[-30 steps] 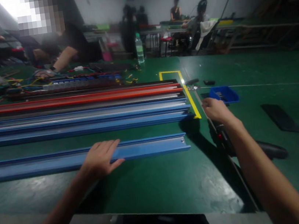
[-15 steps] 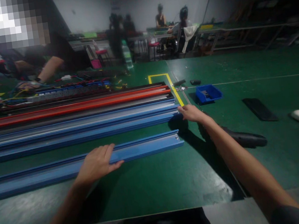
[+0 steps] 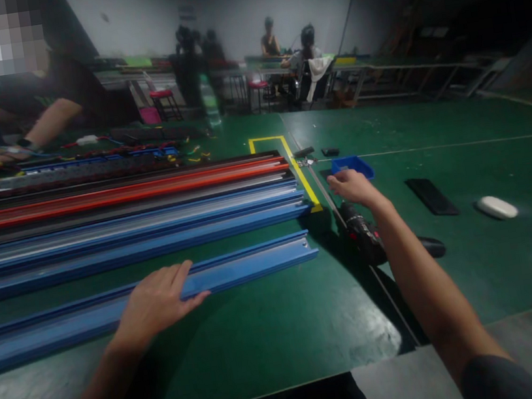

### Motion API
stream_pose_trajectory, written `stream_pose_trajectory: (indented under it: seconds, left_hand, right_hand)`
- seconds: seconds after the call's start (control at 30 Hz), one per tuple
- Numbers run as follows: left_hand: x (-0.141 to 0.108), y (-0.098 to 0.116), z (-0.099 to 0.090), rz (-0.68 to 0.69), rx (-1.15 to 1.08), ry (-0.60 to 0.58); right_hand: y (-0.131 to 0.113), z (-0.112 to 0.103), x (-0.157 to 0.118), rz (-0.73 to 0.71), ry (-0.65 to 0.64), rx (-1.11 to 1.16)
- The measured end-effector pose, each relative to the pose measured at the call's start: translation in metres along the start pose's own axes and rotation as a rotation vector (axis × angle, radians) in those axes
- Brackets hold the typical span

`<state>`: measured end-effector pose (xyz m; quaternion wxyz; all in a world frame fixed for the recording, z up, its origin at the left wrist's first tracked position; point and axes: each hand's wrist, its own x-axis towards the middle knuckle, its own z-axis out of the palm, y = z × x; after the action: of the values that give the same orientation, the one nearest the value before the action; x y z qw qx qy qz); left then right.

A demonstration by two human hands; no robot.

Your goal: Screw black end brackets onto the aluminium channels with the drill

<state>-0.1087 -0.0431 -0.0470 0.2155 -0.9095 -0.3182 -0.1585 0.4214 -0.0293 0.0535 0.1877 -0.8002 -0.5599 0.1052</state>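
Observation:
My left hand (image 3: 156, 304) grips a long blue metal channel (image 3: 250, 266) lying nearest me, fingers over its far edge and thumb along the near edge. My right hand (image 3: 354, 187) hangs in front of a small blue bin (image 3: 360, 165), partly covering it. Its fingers are curled together; whatever they may hold is hidden. Below that wrist a black cordless drill (image 3: 365, 238) lies on its side, partly behind my forearm. Past the held channel, more blue channels (image 3: 230, 225) lie side by side.
Red and black profiles (image 3: 184, 183) lie farther back on the green table (image 3: 247, 347). A yellow tape outline (image 3: 304, 184), a black flat object (image 3: 431, 196) and a white rounded object (image 3: 496, 207) are to the right. Across the table, a co-worker's arm (image 3: 50, 121) reaches among wires near a bottle (image 3: 209, 102).
My right hand has moved from the end of the blue channels rightward to the blue bin. My left hand stays on the near channel. The view has swung to the right.

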Motion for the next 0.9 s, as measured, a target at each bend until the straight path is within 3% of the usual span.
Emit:
stream_pose_trajectory:
  seconds: [0.17, 0.43, 0.7, 0.9]
  left_hand:
    - [-0.002, -0.002, 0.003, 0.012, -0.031, 0.045]
    - [-0.015, -0.010, 0.003, 0.052, 0.025, 0.099]
    - [-0.019, -0.013, 0.009, 0.109, 0.018, 0.218]
    - [-0.013, -0.011, 0.005, 0.127, 0.033, 0.266]
  right_hand:
    - [0.043, -0.025, 0.023, 0.081, 0.146, -0.115]
    - [0.089, -0.039, 0.061, 0.174, 0.186, -0.191]
    - [0.092, -0.022, 0.098, 0.174, 0.157, -0.188]
    - [0.087, 0.002, 0.103, 0.205, 0.162, -0.199]
